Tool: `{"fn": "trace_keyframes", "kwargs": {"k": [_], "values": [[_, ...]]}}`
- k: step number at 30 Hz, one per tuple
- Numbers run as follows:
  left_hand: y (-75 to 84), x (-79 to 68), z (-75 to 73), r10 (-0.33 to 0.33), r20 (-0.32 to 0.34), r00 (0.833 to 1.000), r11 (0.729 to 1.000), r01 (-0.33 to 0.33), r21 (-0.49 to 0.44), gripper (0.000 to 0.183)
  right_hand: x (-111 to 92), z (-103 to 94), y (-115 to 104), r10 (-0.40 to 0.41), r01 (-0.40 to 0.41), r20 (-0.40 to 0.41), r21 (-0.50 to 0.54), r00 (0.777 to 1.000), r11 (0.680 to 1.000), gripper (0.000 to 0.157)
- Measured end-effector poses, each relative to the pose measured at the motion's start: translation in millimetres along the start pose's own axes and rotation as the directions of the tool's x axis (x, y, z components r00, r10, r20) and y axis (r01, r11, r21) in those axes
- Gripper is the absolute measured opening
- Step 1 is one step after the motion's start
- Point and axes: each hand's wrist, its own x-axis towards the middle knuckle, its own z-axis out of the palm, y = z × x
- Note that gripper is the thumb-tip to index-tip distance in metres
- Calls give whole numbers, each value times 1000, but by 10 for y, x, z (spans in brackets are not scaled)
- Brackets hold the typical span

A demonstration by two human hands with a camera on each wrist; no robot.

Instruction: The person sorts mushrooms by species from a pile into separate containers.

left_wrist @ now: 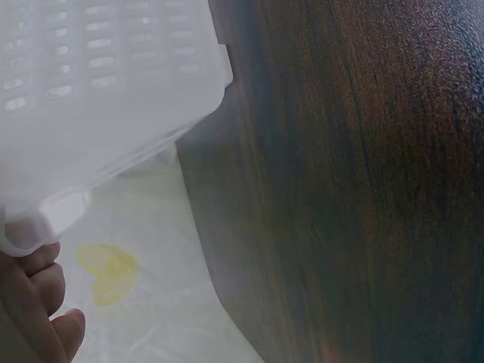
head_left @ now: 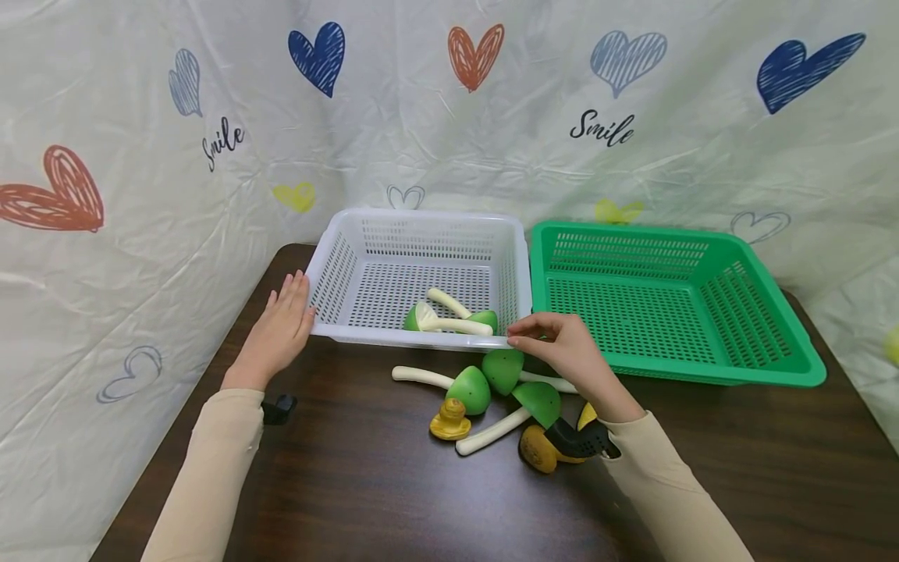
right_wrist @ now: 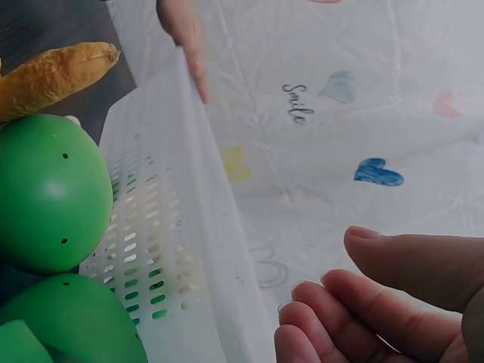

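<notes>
The white basket is flanked by the straight-fingered left hand and relaxed, unclenched right hand, seemingly for steadying.

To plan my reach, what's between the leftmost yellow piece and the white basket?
A green-capped mushroom lies between that yellow piece and the white basket in the head view.

Along the far and left sides, a creased pale cloth is hung, printed with blue, orange and yellow hearts and "Smile" lettering; a dark wood-grained tabletop is seen nearer.
</notes>
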Motion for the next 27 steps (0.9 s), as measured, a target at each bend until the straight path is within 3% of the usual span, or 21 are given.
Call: {"fn": "trace_keyframes", "kwargs": {"k": [14,27], "values": [[-11,0,9,1,1,1000,1000,-1,1,58,-308,-92,108,60,-61,22,63,998,996,32],[-25,8,13,10,1,1000,1000,-10,1,58,-538,-199,304,80,-81,13,84,997,993,31]]}}
